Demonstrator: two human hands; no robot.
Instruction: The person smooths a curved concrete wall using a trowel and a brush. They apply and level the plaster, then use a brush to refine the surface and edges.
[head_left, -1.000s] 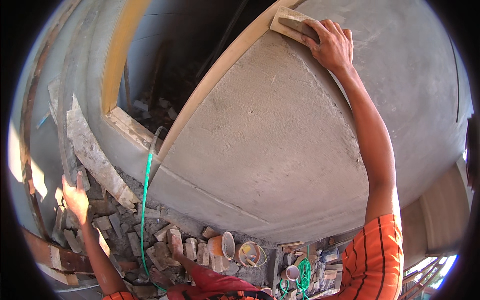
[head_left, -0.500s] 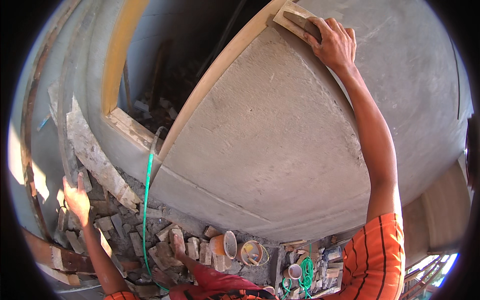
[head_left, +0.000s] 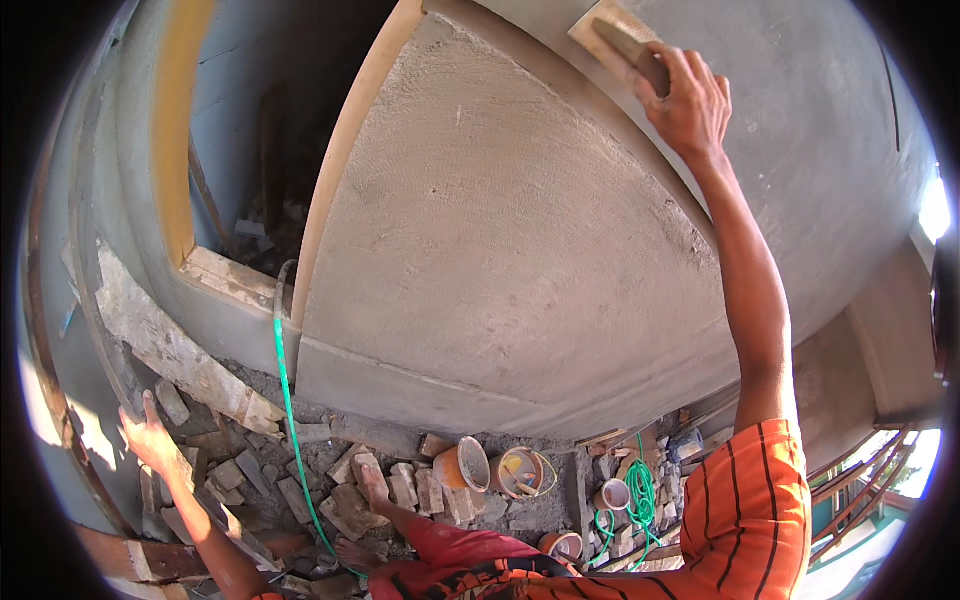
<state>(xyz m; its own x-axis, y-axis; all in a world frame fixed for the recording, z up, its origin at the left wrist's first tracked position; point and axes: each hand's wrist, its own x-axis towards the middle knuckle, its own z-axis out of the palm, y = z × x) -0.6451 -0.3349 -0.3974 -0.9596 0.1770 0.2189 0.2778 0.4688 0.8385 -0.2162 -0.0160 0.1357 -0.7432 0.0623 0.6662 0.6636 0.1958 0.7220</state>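
Observation:
My right hand (head_left: 692,105) is wrapped around the handle of a flat rectangular plastering float (head_left: 612,38). The float's face lies against the smooth grey wall (head_left: 800,150), just right of the recessed edge of a rougher plastered panel (head_left: 500,230). At the lower left, my left hand (head_left: 152,440) grips the lower part of a long, thin grey strip (head_left: 88,220) that leans on the wall, with the thumb on one side and the fingers on the other.
A pale plank (head_left: 170,330) leans beside a window opening with a yellow frame (head_left: 172,130). A green hose (head_left: 286,370) hangs over its sill. Broken bricks (head_left: 345,510) litter the ground around my bare feet, with buckets (head_left: 462,467) and a coiled green hose (head_left: 640,490) nearby.
The view has shifted, so the panel and window appear farther left. The float has moved off the panel's upper corner and rightward along its edge onto the smooth wall. My left hand stays at the strip.

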